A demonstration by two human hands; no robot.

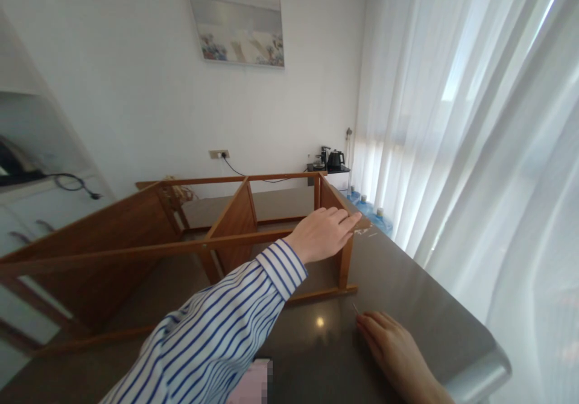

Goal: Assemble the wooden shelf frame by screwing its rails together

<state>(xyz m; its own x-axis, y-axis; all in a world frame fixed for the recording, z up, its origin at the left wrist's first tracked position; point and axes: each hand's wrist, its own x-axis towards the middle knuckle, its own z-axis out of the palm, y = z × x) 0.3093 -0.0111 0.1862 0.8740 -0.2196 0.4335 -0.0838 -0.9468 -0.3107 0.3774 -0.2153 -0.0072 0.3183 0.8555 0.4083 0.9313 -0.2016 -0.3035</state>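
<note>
A brown wooden shelf unit [230, 217] lies on its side across a grey table [389, 265]. My left hand [323, 232], in a blue-and-white striped sleeve, rests over the near right corner of its frame, the fingers curled over the end board. Lower right, my right hand [389, 337] is held low over the tabletop with its fingers closed. A thin metal rod [355, 309] sticks out past those fingertips; the rest of it is hidden in the hand, so its kind cannot be made out. Pale bits [362, 231] lie near the shelf's corner.
A pink flat item [251, 383] sits at the table's near edge, partly blurred out. Beyond the table are a black kettle [335, 159] on a small stand and blue water bottles [380, 220]. White curtains [452, 120] hang right; a white cabinet [45, 205] stands left.
</note>
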